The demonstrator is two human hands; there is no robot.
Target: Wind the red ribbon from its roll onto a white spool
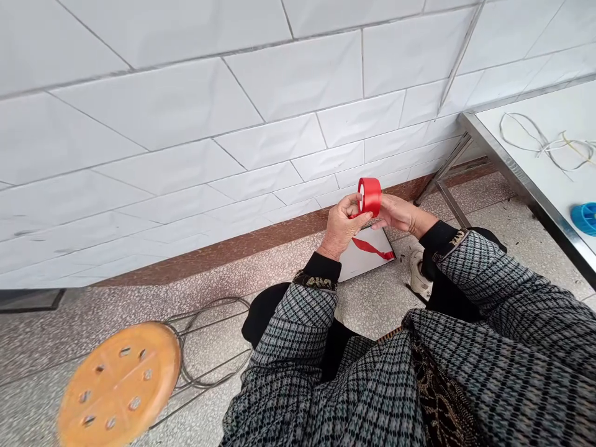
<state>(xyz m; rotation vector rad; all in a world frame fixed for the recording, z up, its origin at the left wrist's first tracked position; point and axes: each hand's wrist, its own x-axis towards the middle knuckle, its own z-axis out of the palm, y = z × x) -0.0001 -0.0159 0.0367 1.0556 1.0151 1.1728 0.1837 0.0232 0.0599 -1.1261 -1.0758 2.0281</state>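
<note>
A roll of red satin ribbon [371,197] with a white core is held up in front of me. My left hand [342,226] grips it, the thumb on its lower edge and the fingers at the core's side. Close against the roll's right side is my right hand [398,214], its fingers stretched out and apart; part of it is hidden behind the roll. Below both hands a white board [365,267] lies on the floor. A loose length of red ribbon [370,248] shows over the board, its upper end hidden by my left hand.
A round orange stool [121,385] with metal legs stands at the lower left. To the right is a metal-edged table [526,192] bearing white cords [542,146] and a blue plastic piece [584,217]. A white tiled wall [279,143] rises directly ahead.
</note>
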